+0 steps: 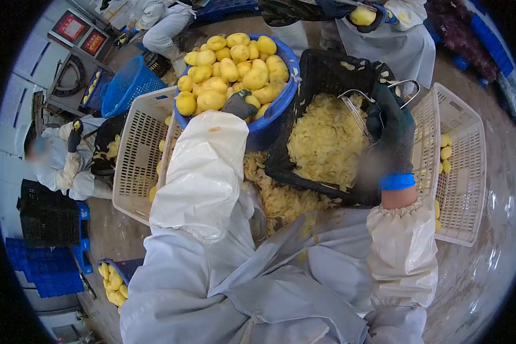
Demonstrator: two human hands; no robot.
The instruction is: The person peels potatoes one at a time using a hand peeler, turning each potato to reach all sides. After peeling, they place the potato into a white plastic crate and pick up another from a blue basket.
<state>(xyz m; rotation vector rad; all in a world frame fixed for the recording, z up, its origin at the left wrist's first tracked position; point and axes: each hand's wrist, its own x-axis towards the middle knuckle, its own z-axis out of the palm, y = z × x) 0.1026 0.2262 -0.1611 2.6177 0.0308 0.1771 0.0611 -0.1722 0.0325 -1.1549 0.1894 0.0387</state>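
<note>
My left hand (239, 105), in a dark glove, reaches into a heaped blue basket (295, 71) of yellow potatoes (228, 70). Its fingers are curled against a potato (252, 102) at the near side of the heap; the sleeve hides part of the grip. My right hand (394, 123), gloved with a blue band at the wrist, is closed around a metal peeler (355, 117) with a bent wire frame. That peeler is over the right side of a black crate (278, 163), which holds a pile of pale yellow peelings (324, 140).
White perforated crates with some potatoes stand left (133, 163) and right (461, 172). More peelings (289, 200) lie below the black crate. Co-workers sit at the left (69, 157) and across from me (393, 51). A blue basket (126, 86) stands at the back left.
</note>
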